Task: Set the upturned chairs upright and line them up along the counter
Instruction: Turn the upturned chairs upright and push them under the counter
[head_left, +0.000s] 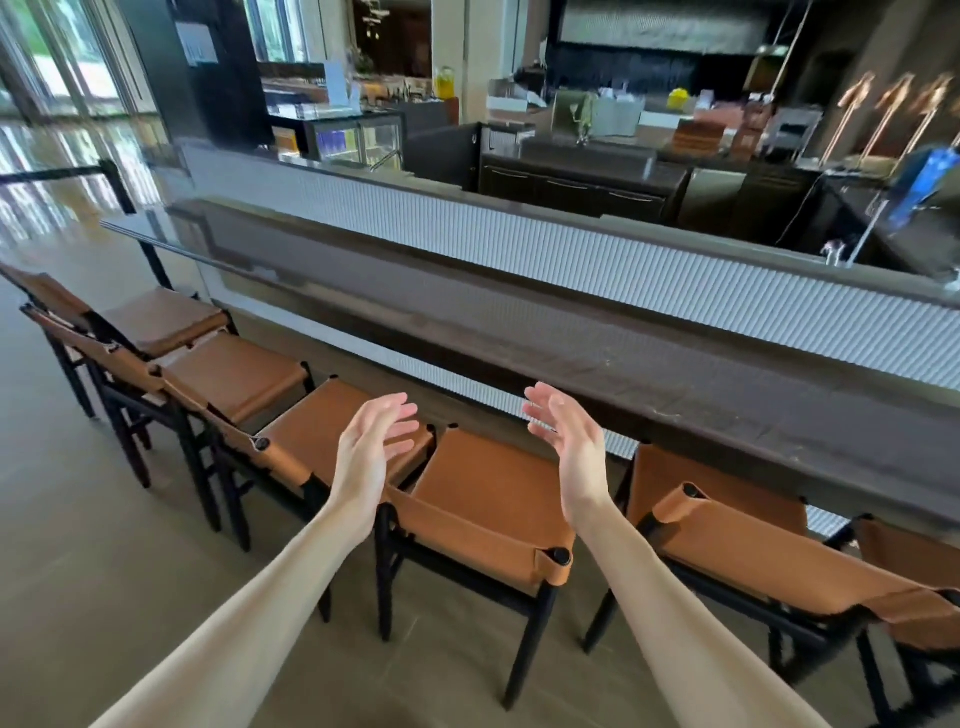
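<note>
Several tan leather chairs with black frames stand upright in a row along the dark counter. The chair straight ahead of me has its seat tucked towards the counter, with another chair to its left and one to its right. Two more chairs continue the row at far left. My left hand and my right hand hover above the middle chair, palms facing each other, fingers straight, holding nothing.
The ribbed white counter front runs behind the dark ledge. Behind it is a bar area with cabinets and a display fridge. A black barrier post stands at left. Tiled floor spreads at left and in front.
</note>
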